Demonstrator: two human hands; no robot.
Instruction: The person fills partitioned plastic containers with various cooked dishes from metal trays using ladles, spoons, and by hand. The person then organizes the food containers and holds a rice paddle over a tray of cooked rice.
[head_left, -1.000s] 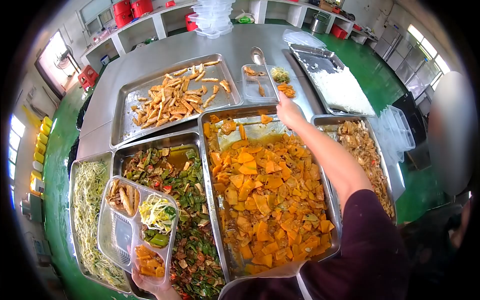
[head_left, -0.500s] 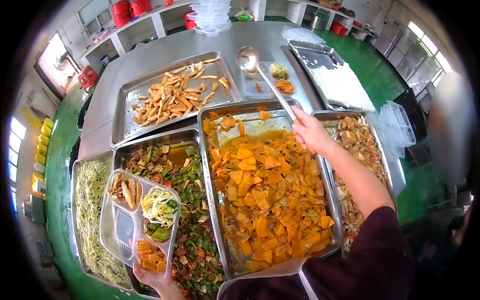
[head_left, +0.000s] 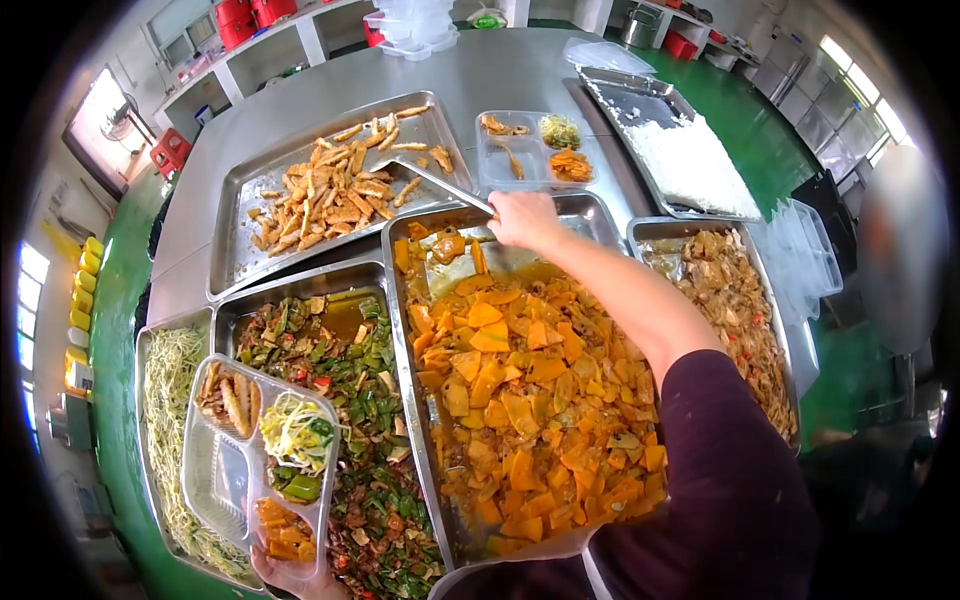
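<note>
My right hand (head_left: 524,218) is closed around the handle of a metal ladle (head_left: 446,184). The ladle's head is down by the right side of a pile of fried strips (head_left: 325,190) in a steel tray (head_left: 232,240). At lower left, my left hand (head_left: 298,578) grips the near end of a clear compartment meal box (head_left: 217,472). In the box are fried strips (head_left: 230,400), bean sprouts (head_left: 297,432), green pepper (head_left: 297,486) and orange squash pieces (head_left: 284,530); its large compartment is bare. A tray of orange squash (head_left: 530,390) lies under my right forearm.
Trays of green pepper stir-fry (head_left: 385,500), bean sprouts (head_left: 180,430), shredded cabbage-like food (head_left: 730,300) and white rice (head_left: 690,165) surround the work area. Another filled meal box (head_left: 520,150) sits behind the squash. Clear boxes (head_left: 410,35) are stacked at the far edge, more (head_left: 800,250) at right.
My right hand has moved left with the ladle, lowering its head from above the table into the fried strips tray. The meal box in my left hand has shifted slightly left and down.
</note>
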